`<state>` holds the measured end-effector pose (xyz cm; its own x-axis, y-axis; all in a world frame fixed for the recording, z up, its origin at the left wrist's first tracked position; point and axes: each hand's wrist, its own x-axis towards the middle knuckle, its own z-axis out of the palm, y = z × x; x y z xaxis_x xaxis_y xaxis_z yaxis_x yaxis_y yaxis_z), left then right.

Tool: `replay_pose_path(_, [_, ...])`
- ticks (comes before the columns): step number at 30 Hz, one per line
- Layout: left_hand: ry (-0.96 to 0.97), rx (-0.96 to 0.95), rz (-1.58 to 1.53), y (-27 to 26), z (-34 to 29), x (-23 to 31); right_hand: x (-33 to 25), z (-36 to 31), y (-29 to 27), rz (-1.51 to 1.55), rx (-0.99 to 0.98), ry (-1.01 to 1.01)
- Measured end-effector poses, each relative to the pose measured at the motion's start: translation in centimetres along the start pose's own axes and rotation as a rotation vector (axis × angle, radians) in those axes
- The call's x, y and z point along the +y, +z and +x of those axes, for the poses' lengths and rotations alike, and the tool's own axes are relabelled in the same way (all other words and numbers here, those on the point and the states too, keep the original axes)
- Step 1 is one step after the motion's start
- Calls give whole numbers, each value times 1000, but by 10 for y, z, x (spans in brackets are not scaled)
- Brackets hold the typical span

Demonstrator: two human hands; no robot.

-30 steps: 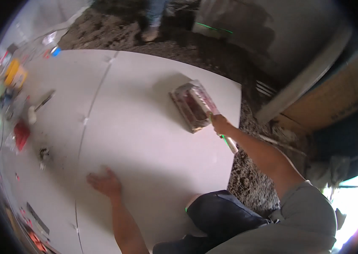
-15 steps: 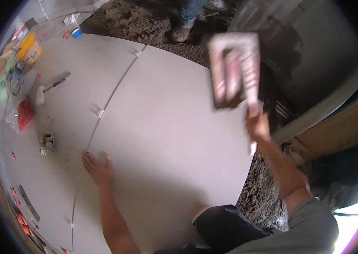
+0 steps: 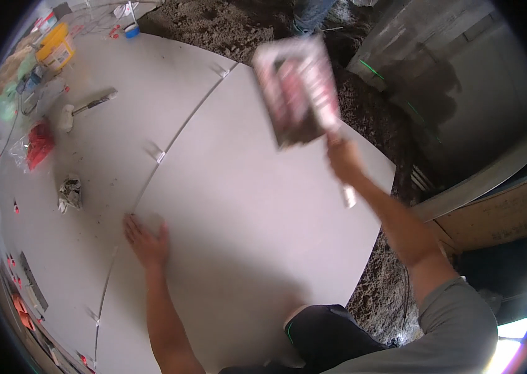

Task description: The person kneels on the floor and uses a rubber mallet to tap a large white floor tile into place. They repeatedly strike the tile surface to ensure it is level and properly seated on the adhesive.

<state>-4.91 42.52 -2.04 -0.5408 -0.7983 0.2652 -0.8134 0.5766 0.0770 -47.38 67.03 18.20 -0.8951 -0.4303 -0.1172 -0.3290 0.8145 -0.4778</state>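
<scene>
Well, right hand (image 3: 343, 161) clenches a red-white rectangular tool (image 3: 293, 93), left hand (image 3: 148, 243) lies spread; tilted impact could chip the flat pale slab (image 3: 263, 212).

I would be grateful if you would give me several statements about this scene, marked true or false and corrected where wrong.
1. The right hand grips the handle of a rectangular tool. True.
2. The left hand is closed around the mallet. False: the left hand is spread open, and the mallet lies apart from it.
3. A yellow bucket stands toward the picture's upper left. True.
4. The red packet lies right of the long seam. False: the red packet lies left of the long seam.
</scene>
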Motion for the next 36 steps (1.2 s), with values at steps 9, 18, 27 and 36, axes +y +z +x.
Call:
replay_pose_path(9, [-293,-39,217,-27,-82,97,-26,31,93,66,-740,-66])
replay_pose_path(18, [-355,32,264,-35,-178,168,90,-164,63,573,-883,458])
replay_pose_path(27, [-434,-158,399,-34,-170,173,157,-192,-175,544,-179,-65])
replay_pose_path(36, [-466,-296,388,-43,-164,171,221,-89,-86,601,-475,526])
